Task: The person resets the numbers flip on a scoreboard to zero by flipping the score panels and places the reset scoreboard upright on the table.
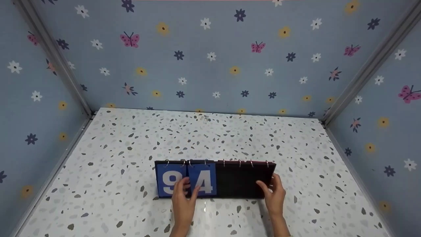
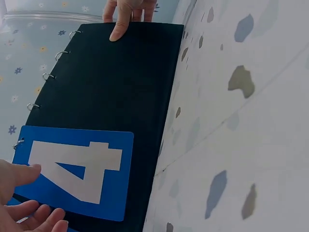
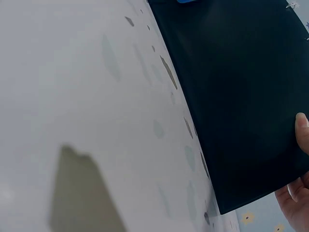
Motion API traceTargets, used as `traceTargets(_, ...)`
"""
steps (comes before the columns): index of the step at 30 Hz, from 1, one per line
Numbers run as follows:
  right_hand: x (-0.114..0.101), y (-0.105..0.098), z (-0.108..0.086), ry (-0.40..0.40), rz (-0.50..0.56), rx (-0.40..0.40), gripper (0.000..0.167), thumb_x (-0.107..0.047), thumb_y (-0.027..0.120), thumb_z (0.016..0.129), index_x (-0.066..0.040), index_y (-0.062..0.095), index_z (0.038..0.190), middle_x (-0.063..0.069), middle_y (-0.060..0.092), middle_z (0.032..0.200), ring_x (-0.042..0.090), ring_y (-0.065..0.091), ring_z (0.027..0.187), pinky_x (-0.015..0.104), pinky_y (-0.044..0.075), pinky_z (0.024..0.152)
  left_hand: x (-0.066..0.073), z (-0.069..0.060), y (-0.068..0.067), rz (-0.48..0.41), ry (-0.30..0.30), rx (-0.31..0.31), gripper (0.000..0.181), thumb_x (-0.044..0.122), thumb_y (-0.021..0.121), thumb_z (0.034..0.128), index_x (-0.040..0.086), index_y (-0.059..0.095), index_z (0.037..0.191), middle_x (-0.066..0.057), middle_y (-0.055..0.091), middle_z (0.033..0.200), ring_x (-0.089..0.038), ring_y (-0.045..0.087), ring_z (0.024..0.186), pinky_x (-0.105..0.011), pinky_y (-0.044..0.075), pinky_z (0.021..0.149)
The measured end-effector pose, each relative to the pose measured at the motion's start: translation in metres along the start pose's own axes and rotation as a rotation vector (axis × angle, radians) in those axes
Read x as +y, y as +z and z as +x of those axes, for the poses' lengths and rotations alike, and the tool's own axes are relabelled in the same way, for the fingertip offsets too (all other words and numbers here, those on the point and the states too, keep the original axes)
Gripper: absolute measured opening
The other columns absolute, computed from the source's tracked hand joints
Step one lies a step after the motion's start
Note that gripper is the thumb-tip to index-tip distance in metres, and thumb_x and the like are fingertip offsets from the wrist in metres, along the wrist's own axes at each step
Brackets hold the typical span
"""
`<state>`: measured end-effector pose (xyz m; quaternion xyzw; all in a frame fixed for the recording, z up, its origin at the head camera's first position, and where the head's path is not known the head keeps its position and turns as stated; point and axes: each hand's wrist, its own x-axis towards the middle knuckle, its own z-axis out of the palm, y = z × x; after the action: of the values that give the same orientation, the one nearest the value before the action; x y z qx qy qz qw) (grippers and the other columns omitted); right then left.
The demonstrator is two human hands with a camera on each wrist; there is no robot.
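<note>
"Seeing flowered walls (image 1: 227, 82) behind the speckled tabletop (image 1: 184, 138)?"
"Yes; gripping the oblong black scoreboard (image 1: 238, 181) on it with the right hand (image 1: 275, 194), overlapping smooth blue cards (image 1: 202, 177) with the loosely parted left hand (image 1: 183, 200)."

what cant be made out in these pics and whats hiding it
- Head view: the lower right of the card with the 9, covered by the left hand.
- Left wrist view: the fingertips of the right hand behind the black board, hidden by the board.
- Right wrist view: any number on the blue card, cut off by the top edge.
</note>
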<state>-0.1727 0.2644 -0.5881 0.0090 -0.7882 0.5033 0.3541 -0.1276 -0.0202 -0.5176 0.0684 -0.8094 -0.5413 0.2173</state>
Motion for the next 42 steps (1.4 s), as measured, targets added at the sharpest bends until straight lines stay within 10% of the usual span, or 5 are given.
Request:
traceTargets(15, 0.003, 0.001, 0.001, 0.004, -0.016, 0.014, 0.045, -0.014, 0.076, 0.069, -0.027, 0.057, 0.107, -0.009, 0.061, 0.078, 0.011, 0.056, 0.065, 0.020, 0.045, 0.058, -0.007, 0.015, -0.004, -0.083, -0.039, 0.067, 0.018, 0.009, 0.076, 0.0667, 0.001, 0.061, 0.071, -0.003, 0.058, 0.065, -0.012, 0.053, 0.058, -0.021, 0.044, 0.053)
traceTargets(29, 0.004, 0.000, 0.000, -0.018, -0.031, 0.010, 0.047, -0.012, 0.076, 0.069, -0.026, 0.056, 0.109, -0.010, 0.061, 0.078, 0.010, 0.057, 0.066, 0.020, 0.046, 0.059, 0.004, 0.014, -0.020, 0.059, 0.035, 0.044, 0.028, 0.009, 0.076, 0.0670, 0.000, 0.062, 0.089, -0.003, 0.059, 0.074, -0.010, 0.053, 0.061, -0.024, 0.045, 0.055)
traceTargets(42, 0.002, 0.000, 0.000, -0.017, -0.017, 0.003, 0.045, -0.014, 0.075, 0.071, -0.027, 0.055, 0.109, -0.010, 0.062, 0.081, 0.010, 0.058, 0.067, 0.021, 0.046, 0.059, 0.027, 0.011, -0.044, 0.002, -0.007, -0.141, 0.012, 0.010, 0.068, 0.0776, 0.006, 0.064, 0.088, -0.001, 0.061, 0.080, -0.009, 0.052, 0.063, -0.021, 0.044, 0.057)
